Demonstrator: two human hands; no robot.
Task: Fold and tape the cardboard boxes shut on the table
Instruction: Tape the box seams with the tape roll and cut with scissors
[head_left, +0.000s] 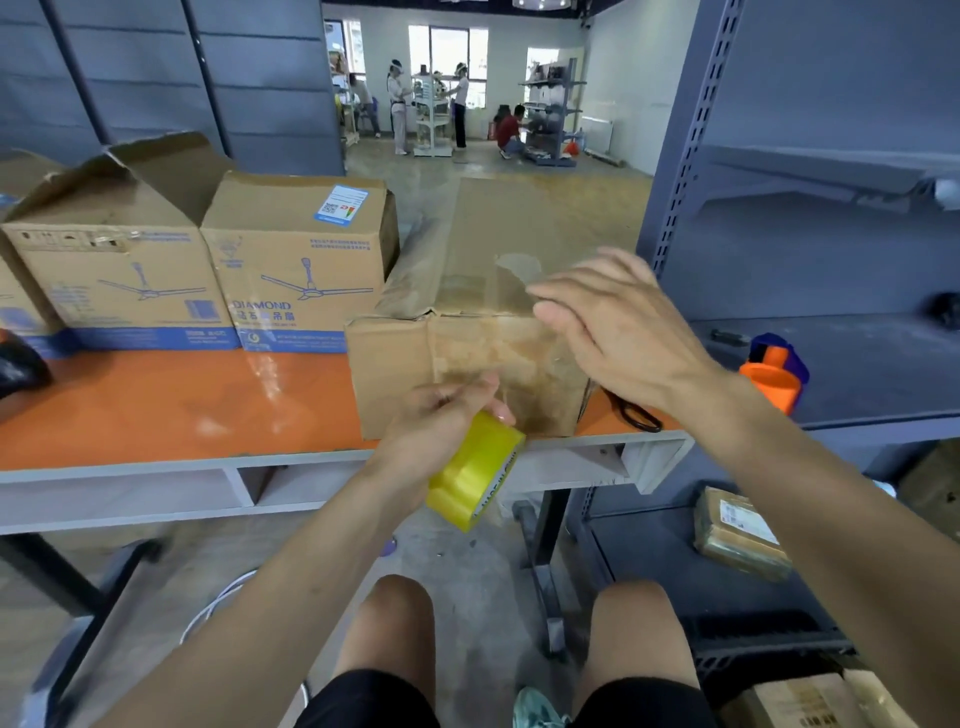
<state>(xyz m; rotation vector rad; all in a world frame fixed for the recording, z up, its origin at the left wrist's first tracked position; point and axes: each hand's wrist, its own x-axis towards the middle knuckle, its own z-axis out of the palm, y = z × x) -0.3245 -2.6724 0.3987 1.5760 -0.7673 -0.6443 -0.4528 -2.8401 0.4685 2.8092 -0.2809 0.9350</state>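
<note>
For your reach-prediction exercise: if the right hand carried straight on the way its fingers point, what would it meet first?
Probably the taped top of the long cardboard box; the right hand is open, fingers pointing left above it, though its height is unclear.

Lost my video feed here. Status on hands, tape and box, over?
Left hand shut on yellow tape roll at the long box near end. Right hand open, hovering over its top. Black cord lies beside the box.

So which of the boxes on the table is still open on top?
The far-left fan box: its flaps stick up. The other fan box and long plain box are closed.
</note>
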